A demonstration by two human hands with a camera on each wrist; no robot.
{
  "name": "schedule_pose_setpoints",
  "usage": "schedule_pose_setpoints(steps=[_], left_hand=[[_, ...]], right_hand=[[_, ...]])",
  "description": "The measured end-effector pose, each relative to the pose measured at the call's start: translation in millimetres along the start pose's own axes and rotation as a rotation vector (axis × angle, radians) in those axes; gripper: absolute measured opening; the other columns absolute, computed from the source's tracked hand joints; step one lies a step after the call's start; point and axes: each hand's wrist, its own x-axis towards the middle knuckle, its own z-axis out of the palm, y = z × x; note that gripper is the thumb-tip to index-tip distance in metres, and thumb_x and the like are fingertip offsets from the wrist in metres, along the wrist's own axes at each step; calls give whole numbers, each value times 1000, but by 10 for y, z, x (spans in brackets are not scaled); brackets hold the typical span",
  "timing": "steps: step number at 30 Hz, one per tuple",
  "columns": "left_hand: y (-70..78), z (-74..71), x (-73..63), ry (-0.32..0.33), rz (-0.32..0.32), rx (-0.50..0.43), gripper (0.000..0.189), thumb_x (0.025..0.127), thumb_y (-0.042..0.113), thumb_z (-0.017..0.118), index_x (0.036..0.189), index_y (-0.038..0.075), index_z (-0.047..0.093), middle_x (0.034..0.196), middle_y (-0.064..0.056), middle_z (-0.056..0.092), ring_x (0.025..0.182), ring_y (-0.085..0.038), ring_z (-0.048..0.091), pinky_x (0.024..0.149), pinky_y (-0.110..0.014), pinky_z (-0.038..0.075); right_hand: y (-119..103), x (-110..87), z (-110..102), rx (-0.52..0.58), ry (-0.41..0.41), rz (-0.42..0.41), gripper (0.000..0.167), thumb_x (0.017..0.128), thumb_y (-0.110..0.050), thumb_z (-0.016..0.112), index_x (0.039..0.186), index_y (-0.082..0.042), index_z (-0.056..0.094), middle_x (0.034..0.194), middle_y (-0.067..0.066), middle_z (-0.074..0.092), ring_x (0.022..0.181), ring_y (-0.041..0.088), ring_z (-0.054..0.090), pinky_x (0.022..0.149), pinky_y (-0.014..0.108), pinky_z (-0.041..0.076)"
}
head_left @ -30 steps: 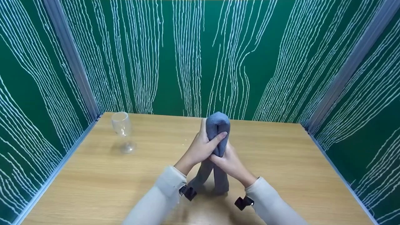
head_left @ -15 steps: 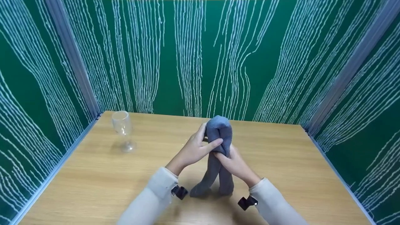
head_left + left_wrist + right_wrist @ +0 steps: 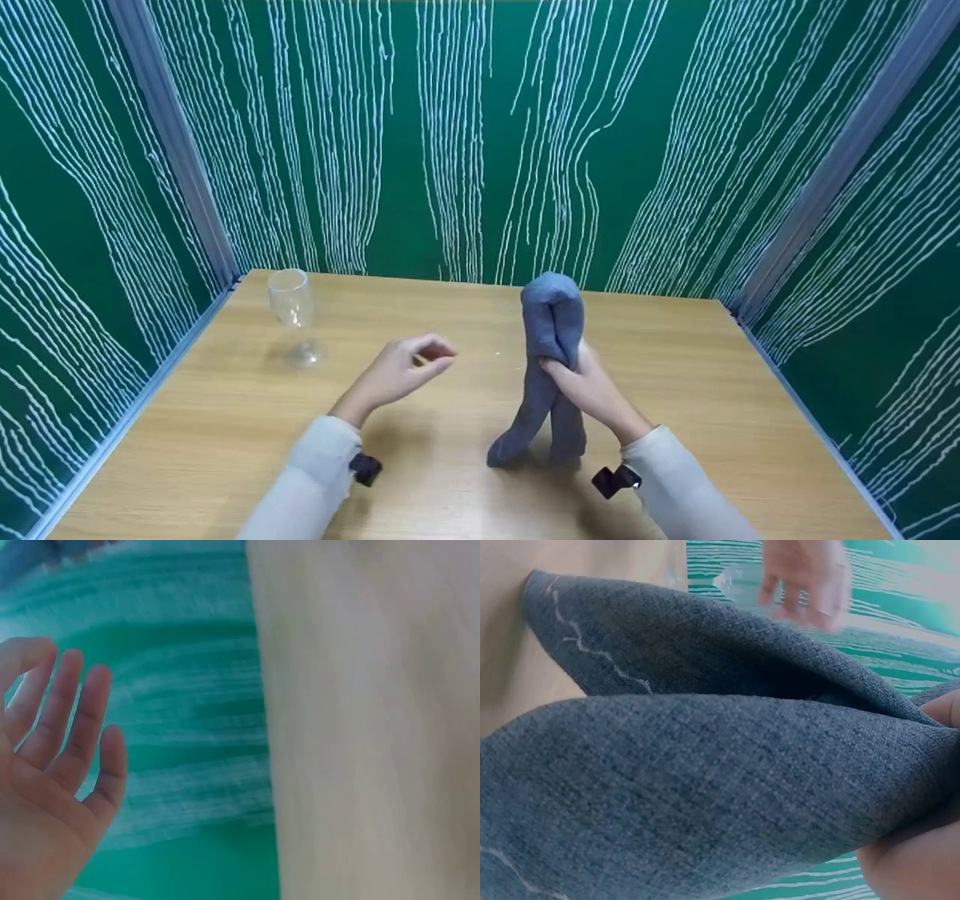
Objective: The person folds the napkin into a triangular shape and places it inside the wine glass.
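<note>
A blue-grey cloth [image 3: 553, 311], looped at the top with two tails hanging to the tabletop, stands upright in the head view. My right hand [image 3: 600, 390] grips it around the middle, thumb across the front. Close up in the right wrist view, the woven cloth [image 3: 675, 772] spreads into two folds with pale thread-like lines near their ends. My left hand [image 3: 397, 367] is off to the left, apart from the cloth and holding nothing. The left wrist view shows that hand [image 3: 52, 787] with its fingers loosely extended.
A clear stemmed glass [image 3: 292, 300] stands upright at the back left of the wooden table [image 3: 225, 420]. Green walls [image 3: 465, 150] with white wavy lines enclose the back and both sides. Tiny pale specks lie on the tabletop between the left hand and the cloth.
My left hand has let go of the cloth and moved left, away from it. The right hand has carried the cloth slightly to the right, still gripping it.
</note>
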Motion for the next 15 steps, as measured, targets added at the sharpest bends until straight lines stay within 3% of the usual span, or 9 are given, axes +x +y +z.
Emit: schedule_pose_setpoints(steps=[9, 15], left_hand=[[-525, -413, -315, 127, -243, -22, 23, 100, 27, 63, 118, 13, 69, 109, 0, 70, 102, -20, 65, 92, -43, 52], [-901, -651, -535, 215, -399, -67, 32, 103, 26, 58, 126, 5, 64, 113, -8, 67, 107, -25, 63, 94, -46, 49]], right_hand=[[-38, -5, -212, -68, 76, 0, 39, 95, -3, 61, 131, 5, 48, 118, 18, 57, 105, 28, 55, 94, 41, 46], [-37, -22, -340, -69, 85, 20, 42, 96, -4, 60, 134, 3, 45, 122, 18, 55, 107, 29, 54, 96, 43, 45]])
